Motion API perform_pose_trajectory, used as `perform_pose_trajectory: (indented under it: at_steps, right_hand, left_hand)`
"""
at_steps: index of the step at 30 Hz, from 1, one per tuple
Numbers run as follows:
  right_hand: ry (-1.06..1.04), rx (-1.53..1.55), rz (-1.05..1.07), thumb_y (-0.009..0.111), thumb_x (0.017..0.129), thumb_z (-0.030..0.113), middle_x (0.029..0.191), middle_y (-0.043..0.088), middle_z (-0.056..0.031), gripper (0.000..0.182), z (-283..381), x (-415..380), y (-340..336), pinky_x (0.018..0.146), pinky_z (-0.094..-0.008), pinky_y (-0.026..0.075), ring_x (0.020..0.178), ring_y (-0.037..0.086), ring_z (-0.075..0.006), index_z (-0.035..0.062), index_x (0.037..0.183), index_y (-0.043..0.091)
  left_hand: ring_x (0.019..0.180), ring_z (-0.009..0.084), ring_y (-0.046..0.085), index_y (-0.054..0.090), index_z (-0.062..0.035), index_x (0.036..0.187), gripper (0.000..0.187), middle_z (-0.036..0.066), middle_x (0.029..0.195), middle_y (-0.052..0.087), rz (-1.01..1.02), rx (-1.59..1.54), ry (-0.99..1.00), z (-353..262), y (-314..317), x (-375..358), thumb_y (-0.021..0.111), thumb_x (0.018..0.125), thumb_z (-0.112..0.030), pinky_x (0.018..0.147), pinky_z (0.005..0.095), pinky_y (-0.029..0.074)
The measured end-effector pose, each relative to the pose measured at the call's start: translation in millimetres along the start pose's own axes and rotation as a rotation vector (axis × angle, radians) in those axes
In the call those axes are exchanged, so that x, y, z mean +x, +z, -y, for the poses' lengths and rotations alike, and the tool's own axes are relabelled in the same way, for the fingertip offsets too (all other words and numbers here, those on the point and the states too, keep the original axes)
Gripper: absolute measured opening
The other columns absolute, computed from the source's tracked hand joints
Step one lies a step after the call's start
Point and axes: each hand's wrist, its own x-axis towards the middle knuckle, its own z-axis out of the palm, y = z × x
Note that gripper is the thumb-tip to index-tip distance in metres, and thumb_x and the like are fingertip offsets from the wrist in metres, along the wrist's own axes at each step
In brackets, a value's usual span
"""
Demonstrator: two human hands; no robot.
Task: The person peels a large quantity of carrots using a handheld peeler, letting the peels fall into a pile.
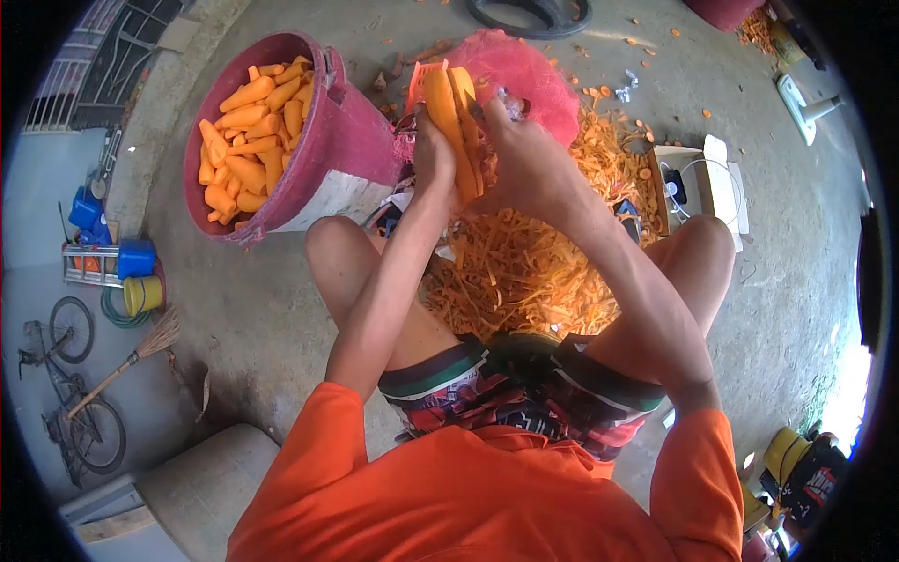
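Near the top centre, my left hand (433,155) is wrapped round a peeled orange carrot (452,117) that points away from me. My right hand (524,164) is closed at the carrot's right side; a thin strip lies along the carrot there, and any tool in that hand is too hidden to make out. Just behind the hands sits a pink mesh sack (529,80), with a small orange plastic basket (423,82) at its left. Below the hands, a large heap of orange peelings (524,272) lies between my knees.
A pink tub (361,140) full of peeled carrots (245,140) is tipped at the left. An open cardboard box (716,187) with a cable stands right of the peelings. A broom (126,363), bicycle (82,393) and buckets are at far left; a black ring-shaped object (534,19) lies at the top.
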Motion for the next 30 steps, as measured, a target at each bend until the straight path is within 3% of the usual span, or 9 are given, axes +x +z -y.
perform_pose_trajectory:
  at_steps: [6,14,24,26,30]
  right_hand:
    - [0.042,-0.035,0.039,0.1,0.057,0.025,0.091,0.07,-0.0273,0.081,1,-4,-2,0.079,-0.052,0.057,0.093,0.07,-0.0471,-0.0015,0.11,0.045]
    - [0.032,-0.077,0.065,0.094,0.066,0.043,0.085,0.07,-0.0226,0.075,8,-9,4,0.074,-0.0511,0.055,0.085,0.07,-0.0438,-0.0005,0.109,0.05]
    - [-0.008,-0.274,-0.041,0.087,0.064,0.067,0.073,0.068,-0.0153,0.081,2,1,3,0.065,-0.0472,0.055,0.075,0.071,-0.0363,0.0018,0.1,0.053]
    - [-0.046,-0.248,-0.056,0.083,0.064,0.073,0.073,0.069,-0.0153,0.086,2,0,7,0.065,-0.0472,0.055,0.073,0.072,-0.0354,0.0004,0.102,0.057]
    - [-0.056,-0.262,-0.048,0.08,0.065,0.075,0.072,0.069,-0.0157,0.088,8,-4,9,0.065,-0.0466,0.057,0.073,0.073,-0.0348,-0.0008,0.105,0.061]
  left_hand:
    - [0.073,0.0177,0.06,0.06,-0.017,0.122,0.069,0.002,0.091,0.061,0.022,0.006,0.012,7,-5,3,0.014,0.106,-0.066,0.058,0.0359,0.052]
    - [0.077,0.0193,0.066,0.063,-0.0159,0.11,0.059,0.003,0.088,0.066,-0.04,-0.172,0.046,-8,-11,22,0.025,0.108,-0.061,0.067,0.0368,0.055]
    - [0.078,0.0171,0.064,0.063,-0.0192,0.115,0.048,0.002,0.093,0.067,-0.014,-0.171,0.122,-9,-16,27,0.034,0.108,-0.057,0.07,0.0362,0.056]
    - [0.088,0.0167,0.064,0.06,-0.0174,0.121,0.051,0.002,0.095,0.066,0.076,-0.174,0.058,-12,-20,23,0.032,0.109,-0.058,0.078,0.0361,0.055]
    - [0.082,0.0182,0.066,0.063,-0.0172,0.115,0.049,0.002,0.094,0.068,0.051,-0.204,0.077,-8,-31,34,0.039,0.106,-0.058,0.07,0.0364,0.057]
